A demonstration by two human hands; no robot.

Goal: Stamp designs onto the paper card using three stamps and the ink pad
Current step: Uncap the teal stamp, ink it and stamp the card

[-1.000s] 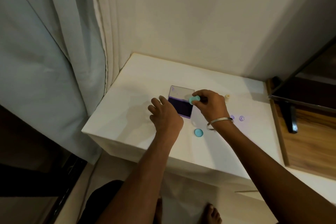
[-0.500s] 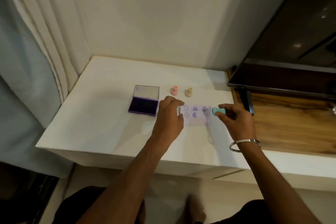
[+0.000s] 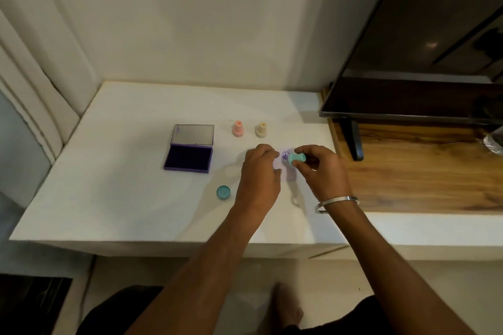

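Observation:
The paper card point(image 3: 285, 168) lies on the white table point(image 3: 122, 198), mostly covered by my hands; one round purple print shows on it. My left hand point(image 3: 260, 171) rests on the card's left part, fingers curled down on it. My right hand point(image 3: 318, 168) grips the teal stamp point(image 3: 296, 158), tilted sideways just above the card, beside the print. The purple ink pad point(image 3: 189, 156) stands open to the left, lid up. A pink stamp point(image 3: 238, 128) and a yellow stamp point(image 3: 261, 130) stand upright behind the card.
A teal cap point(image 3: 223, 192) lies on the table left of my left wrist. A dark TV screen point(image 3: 422, 62) on a stand sits on a wooden shelf point(image 3: 422, 171) to the right. Wall behind, curtains at left.
My right hand carried the teal stamp from the ink pad over to the card. My left hand shifted from beside the pad onto the card. The camera view swung right.

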